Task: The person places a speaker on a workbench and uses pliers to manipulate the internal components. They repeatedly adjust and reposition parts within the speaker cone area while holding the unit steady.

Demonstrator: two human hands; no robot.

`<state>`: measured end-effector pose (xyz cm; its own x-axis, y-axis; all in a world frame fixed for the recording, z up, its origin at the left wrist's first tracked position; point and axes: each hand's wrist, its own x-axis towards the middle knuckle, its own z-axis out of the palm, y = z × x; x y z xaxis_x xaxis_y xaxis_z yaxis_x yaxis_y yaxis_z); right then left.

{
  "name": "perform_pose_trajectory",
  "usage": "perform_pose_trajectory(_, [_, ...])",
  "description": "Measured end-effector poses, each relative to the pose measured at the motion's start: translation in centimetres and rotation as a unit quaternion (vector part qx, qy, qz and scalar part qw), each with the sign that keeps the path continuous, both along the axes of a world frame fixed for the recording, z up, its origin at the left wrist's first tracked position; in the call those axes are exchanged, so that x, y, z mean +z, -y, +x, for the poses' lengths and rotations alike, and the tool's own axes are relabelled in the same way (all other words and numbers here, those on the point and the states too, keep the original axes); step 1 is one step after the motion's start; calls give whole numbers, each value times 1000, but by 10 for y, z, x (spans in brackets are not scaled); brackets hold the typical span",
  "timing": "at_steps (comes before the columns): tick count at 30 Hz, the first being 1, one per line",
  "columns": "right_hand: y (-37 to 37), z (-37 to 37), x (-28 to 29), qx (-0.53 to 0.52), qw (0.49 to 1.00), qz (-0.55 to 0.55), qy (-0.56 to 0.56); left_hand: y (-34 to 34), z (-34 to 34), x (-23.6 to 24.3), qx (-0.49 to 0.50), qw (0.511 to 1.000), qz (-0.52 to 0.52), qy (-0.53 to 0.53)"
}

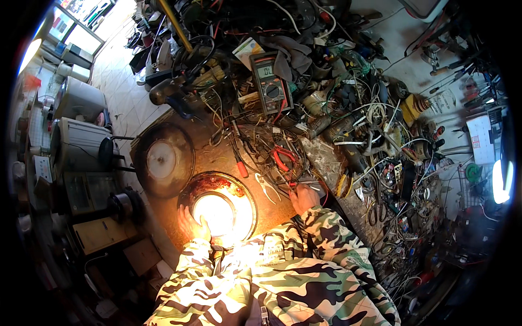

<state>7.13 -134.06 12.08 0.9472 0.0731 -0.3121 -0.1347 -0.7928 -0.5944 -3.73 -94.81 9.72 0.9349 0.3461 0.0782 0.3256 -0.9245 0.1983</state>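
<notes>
A round dish (220, 211) is placed close to the near edge of the brown surface (204, 138). Inside it, a dark red-brown colour is seen along the far wall, while the centre is whitened by strong light, so its content cannot be told. The dish's left rim is touched by the left hand (194, 225), whose grip is open, with thumb and fingers kept apart. Toward the left corner, a second round piece (161, 159), dark with a pale middle, is laid flat.

The right hand (305, 199) is rested at the near right part, its fingers bent beside a small red object (292, 185); whether this is gripped cannot be told. Nearby, silver pliers (267, 188) and red-handled pliers (283, 158) are laid. The far edge is covered by cables, tools and a multimeter (271, 83). Beyond the left edge, a tiled floor (120, 89) and pale box-shaped appliances (81, 142) are seen.
</notes>
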Motion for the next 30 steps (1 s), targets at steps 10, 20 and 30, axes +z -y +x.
perform_pose_trajectory(10, [3, 37, 91, -149, 972, 111, 143, 4, 2, 7, 8, 1000, -7, 7])
perform_pose_trajectory(20, [-4, 48, 80, -105, 971, 110, 182, -1, 2, 1, -1, 1000, -2, 16])
perform_pose_trajectory(30, [0, 42, 46, -67, 959, 39, 272, -1, 3, -1, 1, 1000, -18, 3])
